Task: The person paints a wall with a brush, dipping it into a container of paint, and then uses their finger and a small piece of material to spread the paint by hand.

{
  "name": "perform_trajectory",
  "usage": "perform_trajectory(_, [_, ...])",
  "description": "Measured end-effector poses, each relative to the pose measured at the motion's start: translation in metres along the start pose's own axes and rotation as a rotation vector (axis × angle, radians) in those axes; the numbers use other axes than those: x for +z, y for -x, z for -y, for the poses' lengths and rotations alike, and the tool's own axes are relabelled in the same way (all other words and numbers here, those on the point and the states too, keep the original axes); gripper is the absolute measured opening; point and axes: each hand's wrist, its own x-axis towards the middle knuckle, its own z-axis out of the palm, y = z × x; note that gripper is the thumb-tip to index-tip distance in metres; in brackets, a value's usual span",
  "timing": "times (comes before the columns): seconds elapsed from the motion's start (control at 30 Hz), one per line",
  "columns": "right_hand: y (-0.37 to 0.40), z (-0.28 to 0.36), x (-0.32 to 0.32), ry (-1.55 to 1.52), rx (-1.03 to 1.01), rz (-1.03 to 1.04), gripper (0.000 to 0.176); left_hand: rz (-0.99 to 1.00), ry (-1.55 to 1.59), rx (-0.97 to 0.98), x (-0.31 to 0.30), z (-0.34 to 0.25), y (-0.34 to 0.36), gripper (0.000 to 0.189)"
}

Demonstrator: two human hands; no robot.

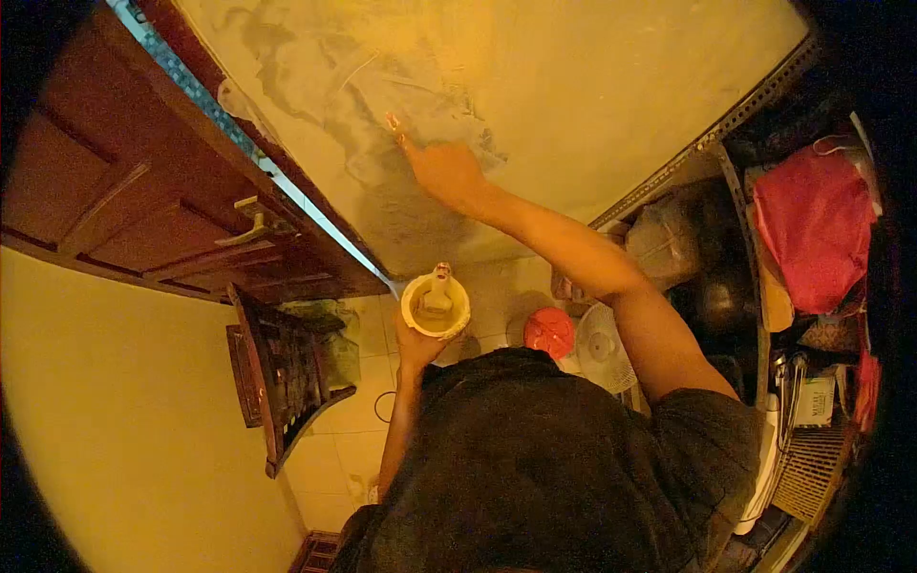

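My left hand [420, 347] is wrapped round a pale yellow tub [409, 310] from below, low in front of the wall. A scraper-like tool [440, 289] stands in the tub, its handle rising past the rim. Farther up, my right hand [447, 174] is at the yellowish wall [592, 86], fingers mostly curled. A narrow, pale-smeared tip [394, 124] sticks out from it; I cannot tell whether this is a finger or a small tool. Grey, smeared patches [358, 143] mark the wall around this hand.
A brown panelled door [143, 181] with a handle [250, 222] is on the left, a dark wooden chair [277, 382] below it. A red round item [549, 332] and a fan [602, 349] are near my right side. Shelves with a red cloth [812, 224] line the right.
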Motion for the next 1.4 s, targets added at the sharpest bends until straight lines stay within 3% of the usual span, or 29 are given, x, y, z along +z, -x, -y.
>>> perform_trajectory(0.1, [-0.001,-0.001,0.022,0.067,-0.009,-0.071,0.085,-0.044,0.036,-0.025,-0.005,0.007,0.002,0.077])
perform_trajectory(0.17, [0.002,0.002,0.023,0.105,-0.003,-0.006,0.08,-0.071,0.087,-0.013,-0.01,0.007,0.001,0.078])
perform_trajectory(0.33, [0.021,-0.002,0.045,0.179,0.004,0.049,0.077,-0.074,-0.25,0.17,-0.018,-0.015,-0.001,0.079])
perform_trajectory(0.4, [0.027,-0.007,0.071,0.143,-0.017,0.042,0.079,-0.063,-0.22,0.122,-0.023,0.014,0.0,0.08])
perform_trajectory(0.5, [0.031,-0.013,0.093,0.032,-0.05,0.028,0.08,-0.027,-0.196,0.067,-0.025,0.01,-0.002,0.081])
perform_trajectory(0.6, [0.028,0.001,0.043,-0.001,0.045,0.105,0.078,-0.017,-0.194,0.031,-0.027,0.025,0.0,0.08])
perform_trajectory(0.67, [0.02,-0.004,0.057,0.007,0.051,0.017,0.08,-0.027,-0.193,0.004,-0.025,0.02,-0.002,0.08])
perform_trajectory(0.73, [0.017,-0.005,0.063,0.016,0.057,-0.072,0.083,-0.023,-0.153,0.093,-0.02,0.002,-0.005,0.076])
perform_trajectory(0.87, [0.017,-0.001,0.066,-0.052,0.049,0.0,0.085,0.002,-0.131,0.059,-0.016,-0.009,-0.005,0.075])
perform_trajectory(0.97, [0.019,0.002,0.08,-0.057,0.02,0.031,0.086,0.019,-0.263,0.171,-0.02,0.002,-0.003,0.073])
perform_trajectory(1.0, [0.02,0.003,0.083,-0.059,-0.003,0.016,0.086,0.011,-0.02,0.018,-0.022,0.014,0.0,0.075])
perform_trajectory(1.07, [0.019,0.007,0.074,-0.081,-0.021,-0.003,0.088,0.002,0.218,-0.13,-0.024,0.014,0.003,0.077])
perform_trajectory(1.13, [0.014,0.01,0.048,-0.099,-0.041,-0.017,0.091,-0.026,-0.068,0.115,-0.021,-0.005,0.004,0.078])
perform_trajectory(1.2, [0.006,0.019,0.016,-0.042,0.037,-0.107,0.086,-0.027,-0.097,0.102,-0.021,-0.013,0.004,0.078])
perform_trajectory(1.33, [-0.02,0.023,-0.011,-0.12,0.012,-0.314,0.08,-0.014,-0.171,0.069,-0.021,-0.024,0.003,0.077])
perform_trajectory(1.4, [-0.026,0.026,-0.03,-0.003,-0.004,-0.423,0.075,-0.045,-0.243,0.114,-0.019,-0.028,0.003,0.077])
